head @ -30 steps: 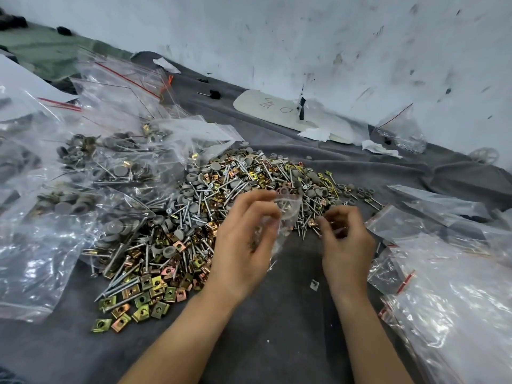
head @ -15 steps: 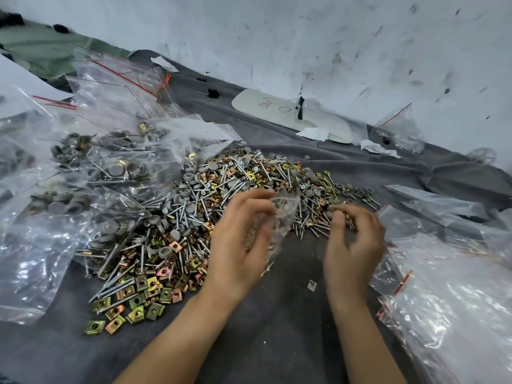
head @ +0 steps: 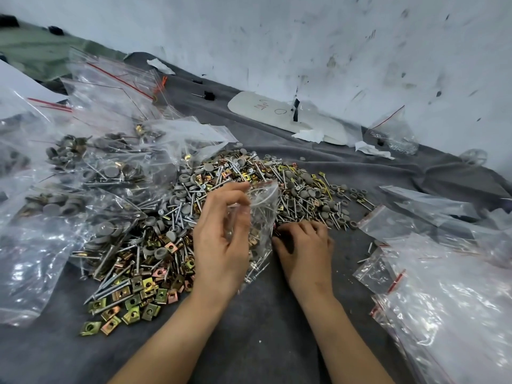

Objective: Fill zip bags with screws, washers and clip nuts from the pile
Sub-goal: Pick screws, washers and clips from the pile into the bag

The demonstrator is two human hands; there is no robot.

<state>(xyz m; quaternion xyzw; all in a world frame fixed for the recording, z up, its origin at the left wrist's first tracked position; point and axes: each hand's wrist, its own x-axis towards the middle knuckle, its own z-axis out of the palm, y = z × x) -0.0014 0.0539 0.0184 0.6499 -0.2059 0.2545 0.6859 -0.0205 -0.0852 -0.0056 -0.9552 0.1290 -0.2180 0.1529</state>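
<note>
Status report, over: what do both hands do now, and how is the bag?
Left hand holds bag, screws inside. Right hand at pile edge, grip unclear. Nothing blocks either hand.

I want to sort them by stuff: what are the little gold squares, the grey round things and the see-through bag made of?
Gold squares: probably plated metal, shiny with a yellow-pink sheen. Grey round things: dull and matte, maybe rubber or plastic. See-through bag: thin plastic, glossy, crinkled, screws showing through.
</note>
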